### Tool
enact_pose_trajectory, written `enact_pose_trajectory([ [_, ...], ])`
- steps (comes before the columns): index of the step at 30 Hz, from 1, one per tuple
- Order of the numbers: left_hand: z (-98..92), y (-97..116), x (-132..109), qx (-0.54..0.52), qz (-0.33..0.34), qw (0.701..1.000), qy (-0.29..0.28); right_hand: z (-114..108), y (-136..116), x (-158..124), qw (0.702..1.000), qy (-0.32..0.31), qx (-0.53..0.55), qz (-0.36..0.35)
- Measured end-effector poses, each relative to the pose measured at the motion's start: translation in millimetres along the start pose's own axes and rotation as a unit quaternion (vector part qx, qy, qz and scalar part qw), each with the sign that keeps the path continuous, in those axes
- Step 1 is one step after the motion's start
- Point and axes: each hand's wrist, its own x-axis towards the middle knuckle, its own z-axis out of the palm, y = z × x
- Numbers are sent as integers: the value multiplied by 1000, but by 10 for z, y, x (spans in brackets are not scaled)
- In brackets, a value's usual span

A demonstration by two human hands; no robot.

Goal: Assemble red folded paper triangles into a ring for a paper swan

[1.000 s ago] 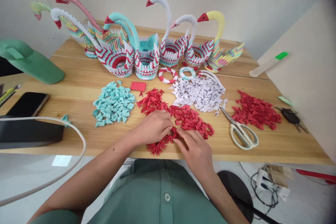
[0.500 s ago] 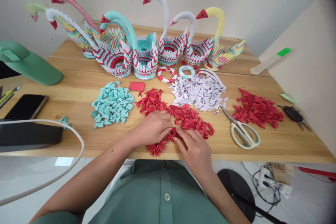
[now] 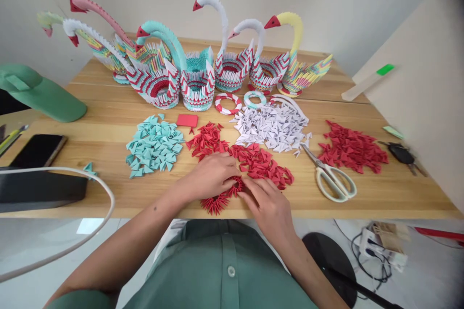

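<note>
Between my hands a chain of interlocked red folded-paper pieces [image 3: 216, 204] curves along the table's front edge. My left hand [image 3: 213, 176] pinches its upper end from the left, fingers bent together. From the right, my right hand [image 3: 266, 200] closes thumb and fingertips on the same end; the exact piece there is hidden by fingers. Just beyond my hands lies a loose heap of red paper triangles [image 3: 259, 164]. A pile of turquoise triangles [image 3: 155, 147] is to the left, and white triangles [image 3: 273, 128] lie behind the red ones.
Folded-paper swans [image 3: 197, 82] line the back. Scissors [image 3: 333, 181] and another red pile [image 3: 353, 147] lie right, near keys [image 3: 402, 153]. A green bottle [image 3: 43, 94], a phone [image 3: 39, 149] and a white cable [image 3: 105, 188] are left. Two paper rings [image 3: 227, 96] lie mid-table.
The camera view has shifted slightly. Both hands stay at the same end of the red paper chain, with only small finger movements.
</note>
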Motion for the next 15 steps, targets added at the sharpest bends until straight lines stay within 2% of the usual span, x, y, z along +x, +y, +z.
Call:
enact_pose_trajectory([
  [6,15,33,29,21,3,1000,-2,23,16,5,1000,16,8,-7],
  [15,16,49,23,33,-17,999,10,28,54,18,1000,-7,8,-12],
])
